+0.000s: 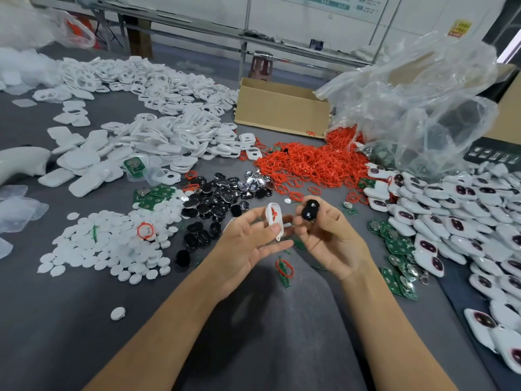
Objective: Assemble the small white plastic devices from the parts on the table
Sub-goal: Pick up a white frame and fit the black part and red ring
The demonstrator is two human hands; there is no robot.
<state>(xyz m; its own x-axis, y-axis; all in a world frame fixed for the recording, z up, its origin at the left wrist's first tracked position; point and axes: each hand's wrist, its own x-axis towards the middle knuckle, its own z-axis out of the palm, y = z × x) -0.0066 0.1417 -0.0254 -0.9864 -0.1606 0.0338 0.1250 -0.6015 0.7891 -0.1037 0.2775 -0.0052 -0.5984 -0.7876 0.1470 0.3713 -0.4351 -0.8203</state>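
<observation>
Now, over the grey bench [84, 320], the left hand [248, 239] has its grip clamped on a white plastic shell [272, 221] with a red ring [274, 213] inside. The right hand [329, 238] pinches a black oval button pad [310, 210] just beside it. Squaring them before pressing should help.

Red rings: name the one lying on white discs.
The lone red ring atop the white disc pile; the others lie off it, mostly heaped by the cardboard box.
</observation>
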